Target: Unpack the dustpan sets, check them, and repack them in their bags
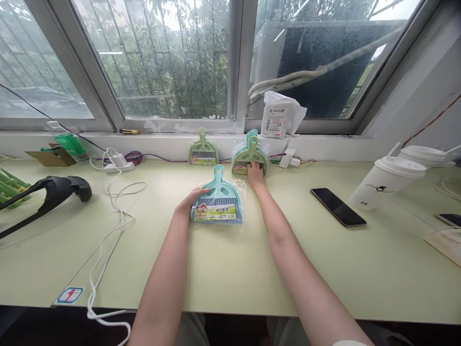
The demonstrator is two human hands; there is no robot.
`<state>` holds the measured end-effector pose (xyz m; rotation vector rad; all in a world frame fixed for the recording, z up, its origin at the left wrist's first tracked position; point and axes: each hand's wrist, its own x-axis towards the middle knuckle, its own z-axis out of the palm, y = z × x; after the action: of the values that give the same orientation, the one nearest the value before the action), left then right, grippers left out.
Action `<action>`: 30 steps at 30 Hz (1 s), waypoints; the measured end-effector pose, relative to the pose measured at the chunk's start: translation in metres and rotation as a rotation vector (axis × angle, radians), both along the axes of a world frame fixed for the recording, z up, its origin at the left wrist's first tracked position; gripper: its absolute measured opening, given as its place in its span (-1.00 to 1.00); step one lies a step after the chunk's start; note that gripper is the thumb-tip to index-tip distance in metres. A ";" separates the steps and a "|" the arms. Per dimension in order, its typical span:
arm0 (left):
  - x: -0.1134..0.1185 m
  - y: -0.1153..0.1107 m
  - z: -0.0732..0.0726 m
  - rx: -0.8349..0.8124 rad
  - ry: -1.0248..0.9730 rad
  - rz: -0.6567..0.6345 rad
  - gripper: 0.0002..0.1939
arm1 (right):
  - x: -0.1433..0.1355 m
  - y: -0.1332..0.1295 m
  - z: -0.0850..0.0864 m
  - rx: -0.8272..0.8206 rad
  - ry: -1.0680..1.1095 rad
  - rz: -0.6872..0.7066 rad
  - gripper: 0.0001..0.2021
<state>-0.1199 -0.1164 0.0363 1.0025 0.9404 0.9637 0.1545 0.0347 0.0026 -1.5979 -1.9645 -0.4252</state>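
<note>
Blue dustpan set [217,197], wrapped in clear plastic, is facing the person above mid-table [230,269], the left hand [189,199] clamping its left edge, thumb across the front. Farther back, the right hand [255,174] is touching a green dustpan set [248,156] near the wall [158,144]; whether its fingers are gripping, I cannot tell. Another green set [203,150] is standing leftward.

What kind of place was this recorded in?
Probably an office or shared workroom: a long pale-green table by the windows, with a power strip and a smartphone on it.
</note>
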 end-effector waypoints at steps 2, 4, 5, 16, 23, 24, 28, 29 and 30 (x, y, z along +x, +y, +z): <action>0.000 0.001 0.000 -0.001 0.001 0.002 -0.61 | -0.001 0.000 0.002 -0.018 -0.023 -0.017 -0.57; 0.000 0.000 0.000 -0.001 -0.004 0.001 -0.61 | 0.000 -0.003 0.005 -0.027 -0.056 -0.021 -0.57; 0.000 0.000 0.000 0.000 -0.007 -0.002 -0.60 | 0.000 -0.007 0.006 -0.025 -0.075 -0.018 -0.57; 0.000 0.002 -0.001 0.000 0.010 0.010 -0.58 | 0.012 -0.026 0.018 0.132 -0.093 0.078 -0.44; -0.001 0.005 -0.004 0.000 -0.002 0.022 -0.58 | 0.015 -0.038 0.018 0.130 -0.156 0.161 -0.46; -0.001 0.005 -0.004 -0.003 -0.007 0.024 -0.59 | 0.015 -0.044 0.018 0.128 -0.167 0.163 -0.47; -0.001 0.008 -0.006 0.002 -0.024 0.035 -0.60 | 0.015 -0.071 0.020 0.124 -0.199 0.177 -0.50; -0.002 0.008 -0.006 0.006 -0.022 0.040 -0.60 | 0.016 -0.078 0.021 0.122 -0.202 0.184 -0.50; -0.002 0.008 -0.006 0.009 -0.021 0.045 -0.61 | 0.018 -0.086 0.022 0.120 -0.202 0.194 -0.50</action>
<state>-0.1216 -0.1083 0.0300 0.9807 0.9448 1.0156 0.1725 -0.0508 0.0241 -1.3183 -2.1754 -0.6334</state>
